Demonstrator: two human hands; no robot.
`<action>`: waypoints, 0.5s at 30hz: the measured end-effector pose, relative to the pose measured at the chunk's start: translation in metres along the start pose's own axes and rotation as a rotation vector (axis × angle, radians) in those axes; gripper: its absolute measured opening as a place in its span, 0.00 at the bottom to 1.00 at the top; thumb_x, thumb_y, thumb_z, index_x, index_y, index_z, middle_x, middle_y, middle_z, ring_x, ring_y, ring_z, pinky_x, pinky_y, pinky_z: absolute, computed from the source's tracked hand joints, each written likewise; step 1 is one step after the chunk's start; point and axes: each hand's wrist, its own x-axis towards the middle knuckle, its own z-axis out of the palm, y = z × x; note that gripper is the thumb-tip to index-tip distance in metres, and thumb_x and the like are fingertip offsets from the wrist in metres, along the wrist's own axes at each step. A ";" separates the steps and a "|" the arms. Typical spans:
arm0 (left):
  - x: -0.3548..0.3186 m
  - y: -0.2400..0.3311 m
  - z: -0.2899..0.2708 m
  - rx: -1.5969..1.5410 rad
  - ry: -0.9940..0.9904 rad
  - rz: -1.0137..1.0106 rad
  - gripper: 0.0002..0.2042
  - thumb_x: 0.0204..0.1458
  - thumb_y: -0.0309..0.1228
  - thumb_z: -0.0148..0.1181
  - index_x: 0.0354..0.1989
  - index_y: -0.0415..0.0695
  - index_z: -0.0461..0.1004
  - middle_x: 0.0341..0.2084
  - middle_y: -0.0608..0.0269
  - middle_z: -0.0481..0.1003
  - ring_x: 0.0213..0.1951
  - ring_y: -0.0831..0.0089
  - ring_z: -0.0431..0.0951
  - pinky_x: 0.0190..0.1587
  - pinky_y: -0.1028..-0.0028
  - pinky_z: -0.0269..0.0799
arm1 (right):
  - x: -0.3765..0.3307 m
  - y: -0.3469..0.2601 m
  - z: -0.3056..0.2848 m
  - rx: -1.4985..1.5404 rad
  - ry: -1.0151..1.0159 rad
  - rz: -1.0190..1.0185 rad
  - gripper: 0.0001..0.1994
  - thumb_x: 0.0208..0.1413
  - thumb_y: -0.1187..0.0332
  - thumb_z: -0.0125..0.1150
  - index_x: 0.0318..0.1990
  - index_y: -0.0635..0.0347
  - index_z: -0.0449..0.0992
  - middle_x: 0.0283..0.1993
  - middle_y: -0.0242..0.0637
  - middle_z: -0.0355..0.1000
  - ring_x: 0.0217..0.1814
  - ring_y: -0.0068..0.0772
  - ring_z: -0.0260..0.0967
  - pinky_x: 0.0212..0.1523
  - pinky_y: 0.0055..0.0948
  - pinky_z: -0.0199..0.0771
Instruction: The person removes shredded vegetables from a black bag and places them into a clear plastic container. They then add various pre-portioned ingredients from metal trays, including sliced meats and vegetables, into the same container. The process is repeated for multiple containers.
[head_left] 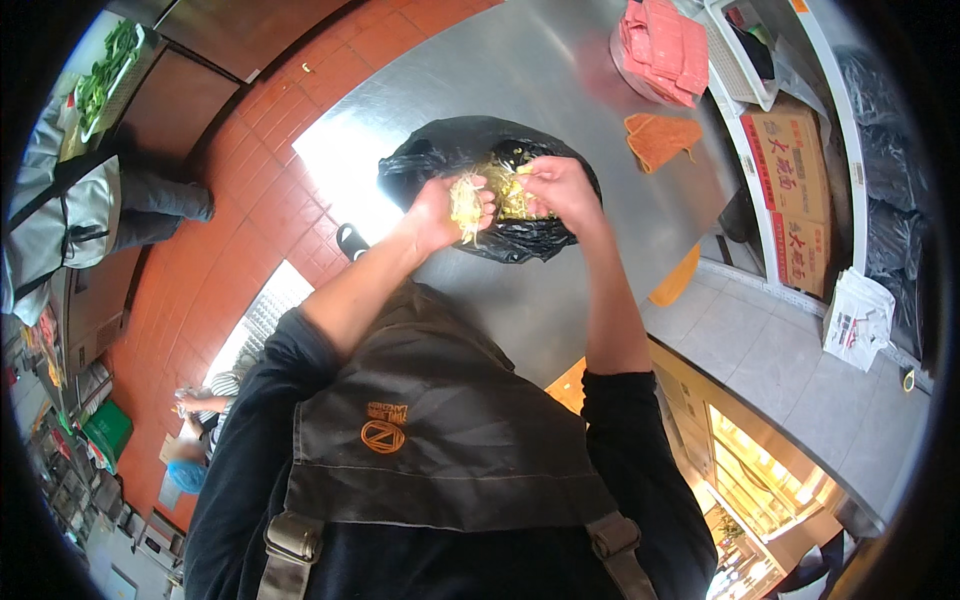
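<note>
A black plastic bag (440, 143) lies spread open on a steel table, with yellow-headed bean sprouts (512, 203) in its middle. Over the bag's near left side, my left hand (434, 214) is curled around a small bunch of sprouts, whose pale stems and yellow heads poke out past the fingers. My right hand (566, 192) reaches in from the right, its thumb and fingers pinched together on sprouts at the bag's opening. The fingertips of that hand are partly hidden among the sprouts.
On the steel table (480, 60) stand a tub of stacked pink packs (662, 50) and an orange cloth (660, 140). Shelving with cardboard boxes (793, 180) runs along the right. Two people are at the left, one standing near a basket of green vegetables (108, 75).
</note>
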 end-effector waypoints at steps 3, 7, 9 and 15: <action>0.009 -0.008 0.009 0.005 0.045 0.058 0.23 0.71 0.40 0.30 0.48 0.39 0.74 0.41 0.48 0.79 0.42 0.50 0.80 0.49 0.53 0.79 | -0.008 -0.017 0.044 -0.265 -0.011 -0.076 0.07 0.57 0.70 0.66 0.38 0.65 0.81 0.30 0.44 0.79 0.27 0.37 0.77 0.29 0.33 0.75; 0.014 -0.008 0.012 -0.063 0.012 0.052 0.20 0.71 0.39 0.36 0.51 0.40 0.74 0.47 0.49 0.79 0.49 0.56 0.80 0.56 0.56 0.76 | -0.019 -0.023 0.069 -0.628 0.056 -0.275 0.09 0.58 0.76 0.61 0.44 0.70 0.80 0.32 0.39 0.79 0.30 0.26 0.77 0.33 0.31 0.78; 0.015 -0.006 0.006 -0.071 -0.022 0.071 0.20 0.71 0.40 0.36 0.50 0.40 0.75 0.46 0.49 0.80 0.48 0.55 0.81 0.56 0.55 0.77 | -0.022 -0.022 0.070 -0.474 0.107 -0.251 0.08 0.57 0.76 0.61 0.42 0.68 0.80 0.32 0.43 0.79 0.31 0.32 0.78 0.34 0.33 0.78; 0.013 -0.001 -0.006 -0.039 -0.166 -0.045 0.22 0.71 0.44 0.37 0.45 0.40 0.75 0.40 0.48 0.80 0.38 0.53 0.80 0.42 0.57 0.77 | -0.015 -0.013 0.044 -0.117 0.216 -0.199 0.05 0.60 0.77 0.60 0.36 0.67 0.82 0.26 0.37 0.79 0.24 0.22 0.75 0.27 0.25 0.75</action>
